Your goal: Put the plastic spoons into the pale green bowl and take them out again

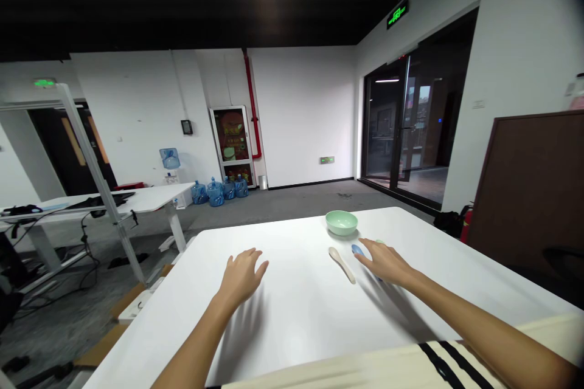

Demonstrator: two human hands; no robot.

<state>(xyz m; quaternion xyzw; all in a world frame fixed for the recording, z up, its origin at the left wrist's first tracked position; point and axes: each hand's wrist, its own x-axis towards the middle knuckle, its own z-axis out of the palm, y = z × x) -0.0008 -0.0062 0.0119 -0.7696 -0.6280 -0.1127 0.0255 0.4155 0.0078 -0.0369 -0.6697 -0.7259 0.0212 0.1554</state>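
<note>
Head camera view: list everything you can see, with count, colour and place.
Table: one, white, in front of the person.
Bowl: one, pale green, near the table's far edge.
Spoon: one, beige, on the table below the bowl.
Small object: one, blue, partly under the right hand.
Water jugs: four, blue, on the far floor.
Water dispenser: one, blue-topped, by the far wall.
Fire extinguisher: one, red, at right.
Left hand: one, open on the table.
Right hand: one, open, beside the spoon.
Shirt: one, cream with black stripes, at the bottom.
</note>
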